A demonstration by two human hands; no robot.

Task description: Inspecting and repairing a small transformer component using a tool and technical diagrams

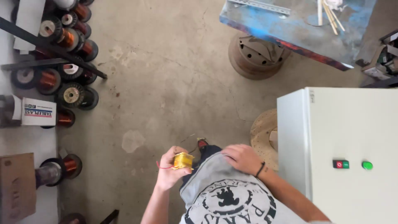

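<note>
left hand (169, 170): closed around yellow taped coil (183, 160), red wire trailing | right hand (242, 158): flat on grey shirt (215, 182), holding nothing | below: concrete floor (166, 83)

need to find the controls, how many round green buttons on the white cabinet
1. A round green button sits on the white cabinet front at right, beside a red-and-green rectangular switch. Other faces of the cabinet are out of view.

Copper wire spools (66, 62) stacked at left on concrete floor (166, 83). Blue workbench (290, 29) top right, rusty wheel drum (257, 56) under it. White cabinet (344, 145) at right with green button (367, 165); perforated stool (263, 135) beside it.
</note>
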